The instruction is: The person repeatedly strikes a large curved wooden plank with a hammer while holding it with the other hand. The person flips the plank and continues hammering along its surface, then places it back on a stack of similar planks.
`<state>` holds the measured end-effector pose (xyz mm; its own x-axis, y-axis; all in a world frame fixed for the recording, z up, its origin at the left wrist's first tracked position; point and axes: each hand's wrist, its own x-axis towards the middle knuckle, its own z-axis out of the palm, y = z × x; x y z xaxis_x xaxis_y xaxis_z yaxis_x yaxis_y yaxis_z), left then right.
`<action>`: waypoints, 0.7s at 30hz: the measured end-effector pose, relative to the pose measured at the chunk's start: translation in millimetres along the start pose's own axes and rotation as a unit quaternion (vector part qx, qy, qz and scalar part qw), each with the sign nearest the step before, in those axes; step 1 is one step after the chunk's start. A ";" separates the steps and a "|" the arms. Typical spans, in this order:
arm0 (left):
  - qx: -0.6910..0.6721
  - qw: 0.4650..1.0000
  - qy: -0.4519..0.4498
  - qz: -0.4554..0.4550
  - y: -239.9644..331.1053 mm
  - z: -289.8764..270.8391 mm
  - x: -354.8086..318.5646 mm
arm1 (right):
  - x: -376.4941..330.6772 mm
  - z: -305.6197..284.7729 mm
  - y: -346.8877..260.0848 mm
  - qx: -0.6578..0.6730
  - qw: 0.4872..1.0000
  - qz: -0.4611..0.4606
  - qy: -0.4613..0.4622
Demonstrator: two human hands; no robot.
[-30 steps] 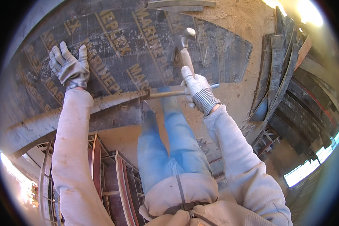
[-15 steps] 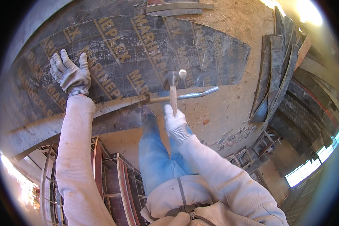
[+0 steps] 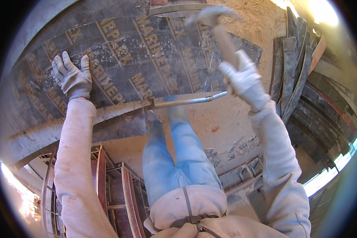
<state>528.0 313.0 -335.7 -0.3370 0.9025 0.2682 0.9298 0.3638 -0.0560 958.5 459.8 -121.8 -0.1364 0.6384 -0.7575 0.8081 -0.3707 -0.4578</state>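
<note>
Claw hammer now swung up and out to the right; half a second ago its head was lower, close to the bent metal bar. Right gloved hand wrapped closed around the handle; head blurred, so in motion. Left gloved hand essentially unmoved: fingers spread, palm down on the film-faced plywood panel, gripping nothing. Panel spans the upper left and centre, lower edge toward the wearer. Bar runs rightward from that edge, in front of the jeans-clad legs, its lie about the same as before; how its left end seats cannot be told. Reading: tool appears clear of bar, probably between blows, with the left hand likely steadying the panel. No clear shift of panel or bar noted.
</note>
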 end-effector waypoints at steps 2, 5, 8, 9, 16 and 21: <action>-0.008 1.000 -0.003 -0.002 0.2 -0.7 0.4 | -1.5 15.2 16.6 -0.281 0.955 0.063 -0.071; -0.040 0.999 0.012 0.007 -0.1 -1.9 -0.1 | -22.2 20.1 42.3 -0.336 0.935 0.091 -0.069; -0.014 1.000 -0.013 -0.005 -0.3 -2.5 -0.3 | -55.5 12.9 59.3 -0.217 0.976 0.017 0.028; -0.010 1.000 -0.014 -0.003 -0.5 -2.5 -0.6 | -68.4 12.7 65.1 -0.165 0.984 -0.036 0.055; -0.017 1.000 -0.002 0.011 1.6 -4.0 -0.8 | -153.5 89.7 114.0 0.091 0.952 -0.162 0.242; 0.025 1.000 -0.004 0.010 2.4 -5.7 -0.6 | -108.2 191.3 120.7 0.164 0.910 -0.099 0.367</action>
<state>531.3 312.1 -330.5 -0.3190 0.9115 0.2594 0.9282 0.3558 -0.1088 961.2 216.9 -184.1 0.2557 0.9488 -0.1852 0.5783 -0.3037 -0.7572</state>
